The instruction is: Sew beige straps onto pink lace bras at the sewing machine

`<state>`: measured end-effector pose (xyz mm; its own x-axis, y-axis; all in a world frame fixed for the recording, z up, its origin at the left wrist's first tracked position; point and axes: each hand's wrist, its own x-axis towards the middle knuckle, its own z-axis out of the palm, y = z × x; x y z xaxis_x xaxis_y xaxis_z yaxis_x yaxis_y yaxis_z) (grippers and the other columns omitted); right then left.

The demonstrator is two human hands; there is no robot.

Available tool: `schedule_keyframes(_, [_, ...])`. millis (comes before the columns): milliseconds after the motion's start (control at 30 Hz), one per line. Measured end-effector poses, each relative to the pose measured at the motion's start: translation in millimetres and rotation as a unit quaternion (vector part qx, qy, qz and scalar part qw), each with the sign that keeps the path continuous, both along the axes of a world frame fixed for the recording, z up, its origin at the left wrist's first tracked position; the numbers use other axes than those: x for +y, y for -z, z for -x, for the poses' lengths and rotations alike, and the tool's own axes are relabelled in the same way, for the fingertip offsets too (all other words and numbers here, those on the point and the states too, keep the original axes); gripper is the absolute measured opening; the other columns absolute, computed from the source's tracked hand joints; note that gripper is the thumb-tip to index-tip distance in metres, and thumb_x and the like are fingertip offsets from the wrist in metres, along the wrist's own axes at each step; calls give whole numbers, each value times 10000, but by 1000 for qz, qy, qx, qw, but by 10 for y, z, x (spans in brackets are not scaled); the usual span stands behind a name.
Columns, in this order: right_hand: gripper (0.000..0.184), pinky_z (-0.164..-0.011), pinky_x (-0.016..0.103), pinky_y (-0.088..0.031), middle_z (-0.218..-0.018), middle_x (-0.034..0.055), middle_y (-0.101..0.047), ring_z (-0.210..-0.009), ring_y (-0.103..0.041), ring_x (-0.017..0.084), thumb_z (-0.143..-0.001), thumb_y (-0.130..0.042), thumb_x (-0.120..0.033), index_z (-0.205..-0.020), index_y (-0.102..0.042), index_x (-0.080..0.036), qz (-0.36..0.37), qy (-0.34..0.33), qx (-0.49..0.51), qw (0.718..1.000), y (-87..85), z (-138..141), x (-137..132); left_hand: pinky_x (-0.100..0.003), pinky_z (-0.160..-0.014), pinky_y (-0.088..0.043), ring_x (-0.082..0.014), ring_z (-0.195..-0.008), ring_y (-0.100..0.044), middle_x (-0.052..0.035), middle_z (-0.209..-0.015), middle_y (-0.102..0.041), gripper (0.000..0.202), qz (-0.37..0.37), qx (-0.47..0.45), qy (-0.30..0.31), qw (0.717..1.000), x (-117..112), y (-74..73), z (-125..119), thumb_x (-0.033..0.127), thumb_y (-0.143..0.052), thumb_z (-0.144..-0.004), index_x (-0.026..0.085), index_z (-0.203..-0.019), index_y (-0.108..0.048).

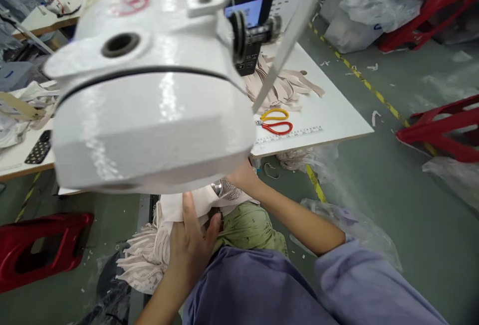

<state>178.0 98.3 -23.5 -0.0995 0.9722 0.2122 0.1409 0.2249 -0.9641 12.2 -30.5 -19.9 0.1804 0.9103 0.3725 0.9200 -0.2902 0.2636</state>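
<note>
- Green floor (422, 200), crossed by yellow-black tape (368, 85), is seen around the white sewing machine (157, 130), by which much of the view is filled.
- Below the machine's front edge, pale fabric (174, 209) is touched by the left hand (191, 238); its index finger is laid along the cloth, with the thumb held apart. Whether the cloth is pinched cannot be told.
- Just under the machine's right lower corner, the right hand (242, 175) is placed near the fabric; its fingers are hidden by the machine, so their grip cannot be told.
- Below the machine, beside the left hand, a bunch of lacy strips (145, 257) is hung.
- Right of the machine, scissors (264, 125) with one yellow and one red handle are laid on the white tabletop (337, 124), just above a ruler (299, 133); beige strips (288, 85) are heaped behind them.
- Left of the machine, a dotted black case (39, 148) is set on another surface, and a red stool (75, 240) is stood lower down.
</note>
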Motion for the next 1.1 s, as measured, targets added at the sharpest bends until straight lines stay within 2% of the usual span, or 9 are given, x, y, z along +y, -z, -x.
schedule_keyframes(133, [160,-784,316,-499,-1063,55,-612,-831,-572,162,-902,-595,-360,-978,-602,-219,-13,70,63,995,119,-58,-92,-479,-950,-561,-422,-1311,-545,-329,-1473,-464,930,8,11,28,1000,-19,19,-17,404,-655,-906,54,-1588,-130])
schedule_keyframes(267, [161,-730,284,-463,-924,23,-585,-810,-551,146,-910,-599,-361,-964,-575,-211,39,62,94,993,236,-131,-216,-483,-977,-544,-409,-1356,-503,-322,-1507,-425,903,20,12,18,1000,-5,-21,-10,397,-634,-924,67,-1589,-120])
schedule_keyframes(433, [145,-690,274,-433,-854,1,-579,-756,-530,133,-929,-576,-348,-951,-574,-204,69,34,83,994,306,-174,-377,-501,-999,-526,-411,-1408,-437,-341,-1510,-405,875,39,6,32,999,10,-68,-19,374,-609,-943,50,-1583,-108])
schedule_keyframes(633, [130,-705,283,-450,-872,11,-596,-808,-568,156,-911,-597,-345,-920,-577,-217,82,4,71,994,272,-195,-557,-498,-977,-539,-415,-1421,-416,-347,-1522,-385,872,49,10,43,998,9,-66,-50,359,-605,-945,35,-1582,-107])
schedule_keyframes(900, [196,-818,333,-459,-909,26,-606,-868,-583,182,-860,-661,-374,-923,-565,-215,6,-1,38,999,165,-203,-661,-514,-981,-536,-408,-1417,-425,-343,-1508,-410,890,24,8,60,998,22,-64,-90,334,-618,-937,44,-1588,-86])
schedule_keyframes(1100, [245,-824,351,-461,-944,33,-615,-897,-592,202,-847,-667,-401,-965,-554,-218,14,1,5,1000,162,-173,-715,-555,-1007,-508,-421,-1420,-416,-339,-1499,-425,881,18,9,52,998,-2,-34,-95,339,-619,-934,64,-1592,-102])
